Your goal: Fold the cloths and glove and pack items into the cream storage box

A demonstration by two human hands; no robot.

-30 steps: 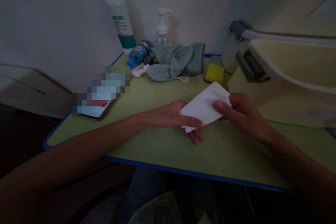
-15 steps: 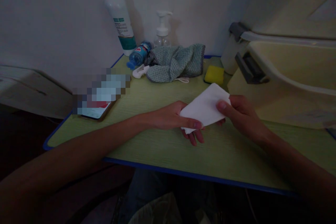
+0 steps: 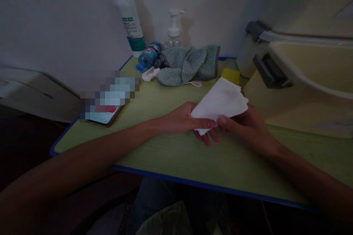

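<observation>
Behind the hands, a crumpled grey-green textured cloth (image 3: 190, 65) lies beside a small blue plastic bottle (image 3: 149, 56), with a yellow sponge (image 3: 231, 76) partly hidden behind the folded white paper tissue (image 3: 220, 102). The tissue is held above the green table (image 3: 165, 154): the left hand (image 3: 193, 121) pinches its lower end under the thumb, while the right hand (image 3: 242, 125) supports its right side, thumb extended toward the left thumb.

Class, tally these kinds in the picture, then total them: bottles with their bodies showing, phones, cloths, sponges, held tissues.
Bottles (white-and-green bottle, blue bottle, pump bottle): 3
Phone: 1
Grey-green cloth: 1
Yellow sponge: 1
White tissue, in left hand and right hand: 1
Total: 7
</observation>
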